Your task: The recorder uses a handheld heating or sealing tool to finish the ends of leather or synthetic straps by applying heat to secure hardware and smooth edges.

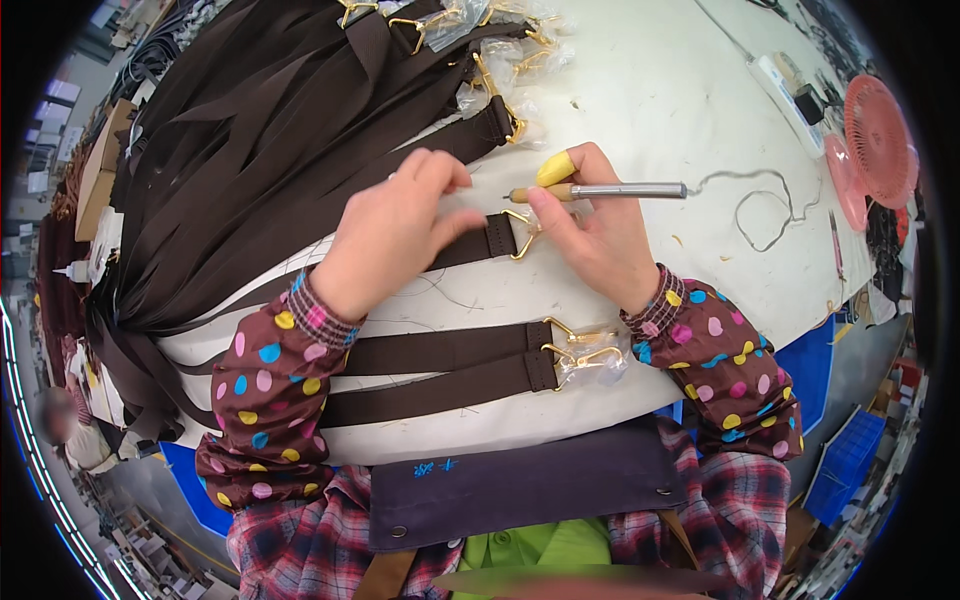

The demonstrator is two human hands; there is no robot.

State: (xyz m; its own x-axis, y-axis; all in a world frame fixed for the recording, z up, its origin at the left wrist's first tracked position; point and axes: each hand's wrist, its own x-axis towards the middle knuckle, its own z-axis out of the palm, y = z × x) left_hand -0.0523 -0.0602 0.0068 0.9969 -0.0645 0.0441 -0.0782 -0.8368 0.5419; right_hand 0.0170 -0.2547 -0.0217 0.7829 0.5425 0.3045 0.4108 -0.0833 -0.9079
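My right hand grips a pen-shaped corded tool with a silver barrel and a tan front end, its tip pointing left. A yellow cover sits on one of its fingers. My left hand hovers at a dark brown webbing strap, thumb and curled fingers apart; whether it touches the strap is hard to tell. A gold metal buckle, partly wrapped in clear plastic, ends this strap just below the tool. Nearer me lie two more brown straps with gold clasps in plastic.
A large heap of brown straps covers the left of the white table, with plastic-wrapped gold hardware at its far end. A thin cord, a white power strip and a pink fan are at the right. Blue crates stand below.
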